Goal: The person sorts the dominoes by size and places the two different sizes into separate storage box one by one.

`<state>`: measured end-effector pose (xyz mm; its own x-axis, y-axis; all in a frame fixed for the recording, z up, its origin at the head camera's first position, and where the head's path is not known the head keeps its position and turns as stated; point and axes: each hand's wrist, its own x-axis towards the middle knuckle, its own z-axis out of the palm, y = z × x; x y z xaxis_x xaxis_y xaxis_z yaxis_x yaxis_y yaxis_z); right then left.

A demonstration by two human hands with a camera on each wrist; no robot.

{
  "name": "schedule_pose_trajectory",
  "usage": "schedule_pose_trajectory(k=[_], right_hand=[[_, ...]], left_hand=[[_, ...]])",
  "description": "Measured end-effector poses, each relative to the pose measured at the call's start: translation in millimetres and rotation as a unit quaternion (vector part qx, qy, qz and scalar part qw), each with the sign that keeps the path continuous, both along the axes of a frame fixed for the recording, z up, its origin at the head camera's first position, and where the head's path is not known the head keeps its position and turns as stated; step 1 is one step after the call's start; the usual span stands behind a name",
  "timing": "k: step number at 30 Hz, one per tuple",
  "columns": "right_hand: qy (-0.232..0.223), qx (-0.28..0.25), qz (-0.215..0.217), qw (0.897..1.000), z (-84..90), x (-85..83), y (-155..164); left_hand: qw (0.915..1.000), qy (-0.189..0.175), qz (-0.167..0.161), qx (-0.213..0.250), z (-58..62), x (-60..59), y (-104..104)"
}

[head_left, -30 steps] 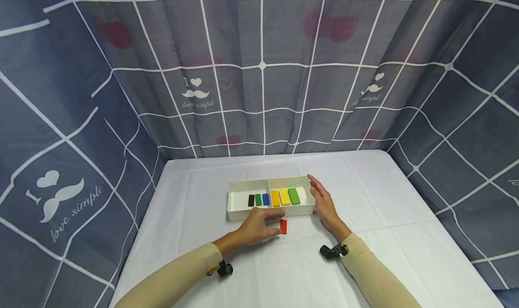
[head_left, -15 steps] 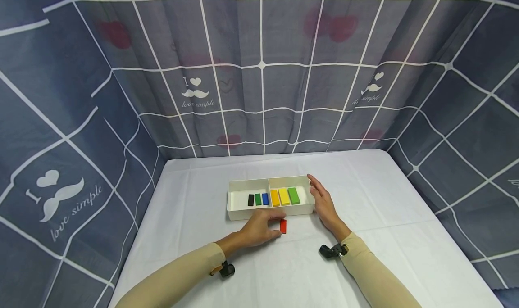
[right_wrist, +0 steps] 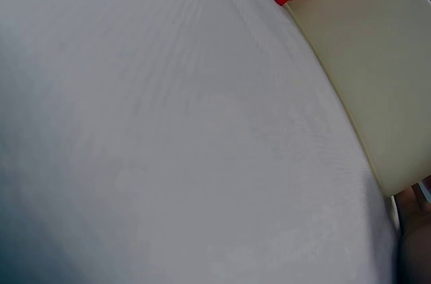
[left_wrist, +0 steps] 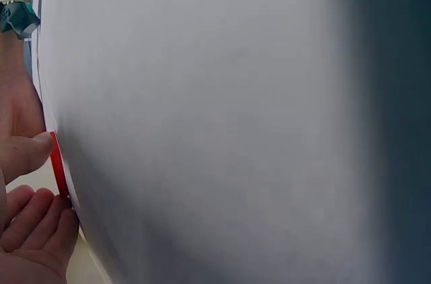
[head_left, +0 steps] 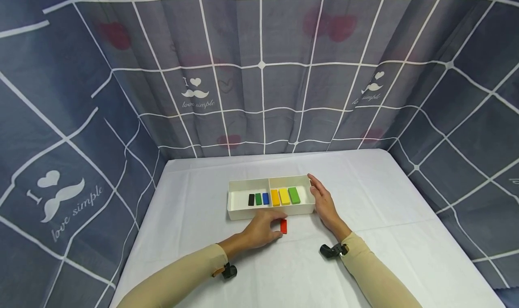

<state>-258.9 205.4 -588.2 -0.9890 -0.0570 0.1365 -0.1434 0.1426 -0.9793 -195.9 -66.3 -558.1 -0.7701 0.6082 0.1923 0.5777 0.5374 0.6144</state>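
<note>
**Red block at the tray's front wall**

Lying flat on the white tablecloth [head_left: 365, 200], the red block [head_left: 283, 226] is a small, thin, bright rectangle just in front of the white tray [head_left: 239, 214]. The left hand [head_left: 259, 230] pinches it: thumb and curled fingers [left_wrist: 37, 213] touch its edges. The right hand [head_left: 323, 203] rests with relaxed fingers against the tray's right end, holding nothing. In the wrist views the block shows only as a thin red sliver, partly hidden behind fingers.

Curtain [head_left: 259, 74], far beyond the left hand [head_left: 259, 230]: "I love simple", with heart and moustache, printed repeatedly.
Blocks, tray: no text.
</note>
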Motion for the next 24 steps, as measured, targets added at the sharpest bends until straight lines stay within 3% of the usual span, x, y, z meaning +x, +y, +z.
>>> schedule_pose_trajectory(k=[14, 24], right_hand=[[0.001, 0.015, -0.002, 1.0, -1.2, -0.3, 1.4], [0.003, 0.023, -0.007, 1.0, 0.8, 0.4, 0.4]], left_hand=[[0.9996, 0.002, 0.022, -0.015, -5.0, 1.2, 5.1], [0.9996, -0.02, 0.016, 0.014, -6.2, -1.2, 1.8]])
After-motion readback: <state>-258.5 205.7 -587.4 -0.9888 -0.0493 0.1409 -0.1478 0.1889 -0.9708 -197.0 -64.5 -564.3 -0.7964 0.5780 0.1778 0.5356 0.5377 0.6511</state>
